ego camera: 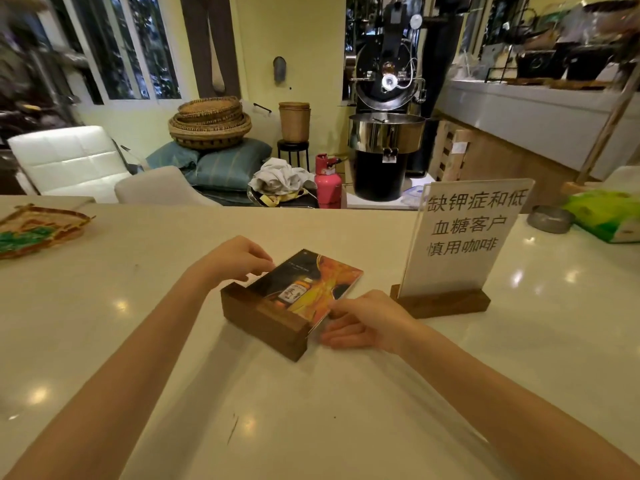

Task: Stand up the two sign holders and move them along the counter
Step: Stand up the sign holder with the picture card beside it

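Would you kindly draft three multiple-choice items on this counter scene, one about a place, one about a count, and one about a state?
1. Where does the white text sign holder stand relative to the orange picture sign holder?
A. To its right
B. To its left
C. On top of it

2. How many sign holders are on the counter?
A. One
B. Two
C. Four

3. How does the orange picture sign holder lie?
A. Upright on its base
B. Tipped over, panel lying back
C. Lifted clear of the counter

Answers:
1 A, since it stands to the right, beyond the right hand.
2 B, since two wooden bases show.
3 B, since its panel faces up, with the left hand at its far edge.
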A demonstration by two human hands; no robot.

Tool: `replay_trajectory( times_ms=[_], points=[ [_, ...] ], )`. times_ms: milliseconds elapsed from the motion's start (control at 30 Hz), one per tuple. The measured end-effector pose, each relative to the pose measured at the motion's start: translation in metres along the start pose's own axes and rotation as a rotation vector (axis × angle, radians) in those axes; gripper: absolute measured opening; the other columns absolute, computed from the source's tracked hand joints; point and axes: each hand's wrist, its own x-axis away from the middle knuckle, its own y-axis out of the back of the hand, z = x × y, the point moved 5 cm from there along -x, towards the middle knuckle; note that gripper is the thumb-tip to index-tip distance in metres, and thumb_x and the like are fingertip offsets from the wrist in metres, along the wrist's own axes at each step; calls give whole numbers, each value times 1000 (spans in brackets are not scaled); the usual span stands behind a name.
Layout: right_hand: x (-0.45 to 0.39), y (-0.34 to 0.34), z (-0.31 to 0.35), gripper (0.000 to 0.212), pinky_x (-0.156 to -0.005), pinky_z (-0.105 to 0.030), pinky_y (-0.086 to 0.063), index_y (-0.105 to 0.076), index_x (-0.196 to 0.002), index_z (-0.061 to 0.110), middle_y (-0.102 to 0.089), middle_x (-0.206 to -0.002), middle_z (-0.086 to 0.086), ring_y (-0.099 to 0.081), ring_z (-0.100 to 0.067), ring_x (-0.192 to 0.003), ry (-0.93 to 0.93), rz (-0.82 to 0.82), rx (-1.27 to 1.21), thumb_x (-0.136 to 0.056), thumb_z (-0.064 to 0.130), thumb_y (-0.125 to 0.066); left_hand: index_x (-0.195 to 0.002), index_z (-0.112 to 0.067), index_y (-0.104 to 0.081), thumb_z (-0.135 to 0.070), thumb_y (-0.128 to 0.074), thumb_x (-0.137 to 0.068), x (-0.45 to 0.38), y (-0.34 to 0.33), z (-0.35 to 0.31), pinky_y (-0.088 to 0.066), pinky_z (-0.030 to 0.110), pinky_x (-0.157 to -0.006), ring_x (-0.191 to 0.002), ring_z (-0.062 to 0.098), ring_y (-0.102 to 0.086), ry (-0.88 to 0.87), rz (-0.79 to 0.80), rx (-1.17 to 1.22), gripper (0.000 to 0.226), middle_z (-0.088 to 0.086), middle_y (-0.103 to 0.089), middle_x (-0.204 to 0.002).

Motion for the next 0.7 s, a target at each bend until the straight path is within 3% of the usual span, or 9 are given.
replay_trajectory(
  times_ms=[167,267,533,700],
  points=[
    [-5,-13,-2,19,-50,-32,-59,-62,-94,-6,-68,-72,-20,-68,-23,-49,6,5,-40,-82,9,-64,-105,-7,-67,-22,-65,-80,-7,-4,28,-42,41,-103,-109,27,-55,130,21,89,29,13,-64,-112],
    [-8,-16,-3,25,-51,-31,-59,-60,-103,-6,-68,-73,-17,-68,-21,-49,11,-14,-60,-82,7,-63,-105,-5,-67,-17,-67,-79,-8,-7,36,-48,39,-96,-101,28,-60,174,35,142,28,13,-66,-105],
    [-9,-13,-1,23,-54,-29,-60,-62,-101,-5,-70,-72,-15,-68,-18,-49,65,-58,-26,-82,7,-64,-105,-6,-67,-14,-66,-80,-10,-11,40,-49,36,-90,-90,23,-60,172,36,222,27,11,-67,-98],
    [-1,5,14,15,-53,-29,-60,-62,-90,0,-71,-74,-16,-69,-18,-52,243,-137,82,-80,10,-67,-113,-11,-62,-15,-66,-80,-8,-16,33,-50,26,-73,-89,20,-60,113,28,331,33,5,-65,-96]
  ],
)
